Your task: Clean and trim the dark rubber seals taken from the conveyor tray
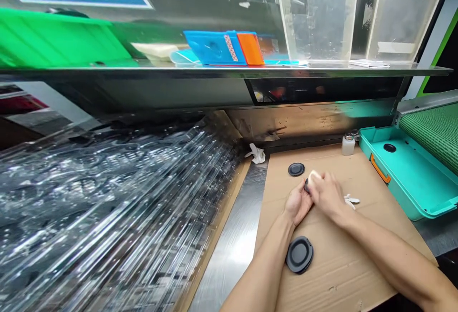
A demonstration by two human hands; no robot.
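Over the cardboard sheet (343,269) my two hands meet. My left hand (298,202) is closed on a small black round part (307,186), mostly covered by the fingers. My right hand (327,192), slightly blurred, pinches a white cloth (314,176) against that part. A black round disc (296,169) lies on the cardboard just beyond my left hand. Nearer to me, beside my left forearm, is a larger black disc (299,254). White scraps (352,201) lie to the right of my right hand.
Stacked clear plastic trays (118,207) fill the left side. A teal bin (422,173) holding a black part stands right, beside a green mat. A small bottle (348,145) stands at the back. The metal shelf (222,71) crosses above, carrying a green bin (60,40) and blue packet (214,47).
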